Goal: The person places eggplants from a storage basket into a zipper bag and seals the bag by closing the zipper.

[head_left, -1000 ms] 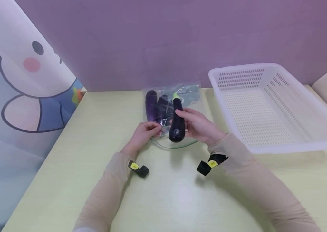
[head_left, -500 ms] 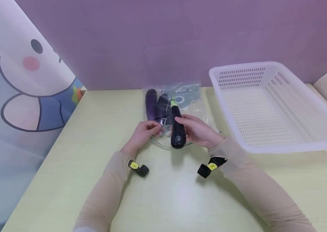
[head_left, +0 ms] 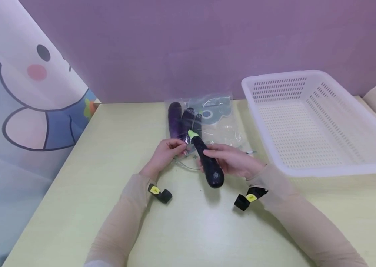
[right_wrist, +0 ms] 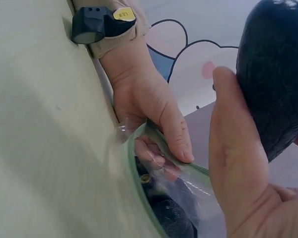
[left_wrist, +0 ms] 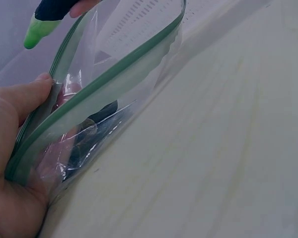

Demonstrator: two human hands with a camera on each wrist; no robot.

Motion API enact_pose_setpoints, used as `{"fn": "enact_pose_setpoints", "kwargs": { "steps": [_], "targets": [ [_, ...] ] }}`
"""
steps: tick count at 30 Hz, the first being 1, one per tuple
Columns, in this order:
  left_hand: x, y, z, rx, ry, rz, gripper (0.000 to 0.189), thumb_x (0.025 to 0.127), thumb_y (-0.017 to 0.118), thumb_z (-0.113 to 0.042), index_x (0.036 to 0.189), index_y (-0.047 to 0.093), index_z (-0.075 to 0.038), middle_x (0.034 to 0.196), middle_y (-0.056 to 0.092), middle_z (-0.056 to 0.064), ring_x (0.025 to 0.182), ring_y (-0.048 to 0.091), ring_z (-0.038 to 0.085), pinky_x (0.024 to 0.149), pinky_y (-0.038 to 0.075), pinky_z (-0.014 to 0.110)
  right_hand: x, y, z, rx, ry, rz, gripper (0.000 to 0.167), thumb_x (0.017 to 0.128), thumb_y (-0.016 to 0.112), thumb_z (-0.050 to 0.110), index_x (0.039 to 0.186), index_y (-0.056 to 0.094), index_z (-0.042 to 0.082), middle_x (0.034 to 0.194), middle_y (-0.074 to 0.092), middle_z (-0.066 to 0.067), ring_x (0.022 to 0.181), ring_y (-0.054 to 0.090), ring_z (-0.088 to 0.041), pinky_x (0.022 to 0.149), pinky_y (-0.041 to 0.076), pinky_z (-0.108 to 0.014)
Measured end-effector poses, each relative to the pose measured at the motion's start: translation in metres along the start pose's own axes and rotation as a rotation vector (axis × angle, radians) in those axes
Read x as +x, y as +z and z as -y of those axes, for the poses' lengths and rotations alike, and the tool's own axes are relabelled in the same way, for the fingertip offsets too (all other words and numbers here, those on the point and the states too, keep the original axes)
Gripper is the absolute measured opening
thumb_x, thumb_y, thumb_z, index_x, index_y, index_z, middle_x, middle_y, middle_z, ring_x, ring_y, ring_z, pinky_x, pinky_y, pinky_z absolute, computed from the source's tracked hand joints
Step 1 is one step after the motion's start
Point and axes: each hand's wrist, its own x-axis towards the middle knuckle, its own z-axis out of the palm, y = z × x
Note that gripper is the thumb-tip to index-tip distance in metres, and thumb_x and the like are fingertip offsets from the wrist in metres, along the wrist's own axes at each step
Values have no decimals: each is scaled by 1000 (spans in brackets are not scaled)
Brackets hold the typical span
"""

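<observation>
My right hand (head_left: 232, 159) grips a dark purple eggplant (head_left: 212, 167) by its middle, thumb on top. Its green stem end points up and left, overlapping the mouth of a clear zip bag (head_left: 221, 129) in the head view. With my left hand (head_left: 167, 150) I pinch the near left edge of that bag. In the left wrist view the green zip strip (left_wrist: 114, 72) gapes apart, and the held eggplant's green stem (left_wrist: 37, 32) shows above it. Several eggplants (head_left: 175, 118) lie side by side inside the bag.
A white slotted plastic basket (head_left: 294, 126) stands to the right on the pale table (head_left: 181, 222). Behind rises a purple wall (head_left: 188, 48). A cartoon-printed sheet (head_left: 24, 122) hangs along the left side.
My right hand has drawn the eggplant back toward me and slightly right, and its stem end has swung left, down to the bag's mouth. The left hand stays on the bag's edge.
</observation>
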Motion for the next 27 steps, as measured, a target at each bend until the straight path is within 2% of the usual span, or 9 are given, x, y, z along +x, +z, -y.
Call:
{"fn": "enact_pose_setpoints", "kwargs": {
  "steps": [7,12,23,27],
  "targets": [
    [0,1,-1,-30,-5,5,18,91,60,-3,101,63,12,81,70,-5,68,60,3,66,51,17,-6,-4,-10,-25,30,52,52,100,41,16,140,25,-13,98,66,-5,87,67,-16,79,55,-32],
    [-1,1,-3,-9,-15,-4,18,91,59,-3,101,63,12,79,68,-7,67,60,3,66,52,17,-9,-7,-14,-25,53,82,51,101,41,17,138,26,-15,96,67,-4,86,67,-14,76,56,-30],
    [-1,1,-3,-27,-26,-5,18,90,60,-2,102,63,11,83,71,-4,68,61,3,67,52,17,-10,-10,-17,-17,87,85,51,100,42,16,137,26,-17,95,67,-5,86,68,-16,77,57,-31],
    [-1,1,-3,-38,-35,-15,19,90,59,-1,103,61,13,80,68,-6,68,62,2,68,53,17,-9,-12,-17,-9,104,73,51,100,42,16,137,27,-17,96,67,-7,87,68,-17,77,57,-33]
  ]
}}
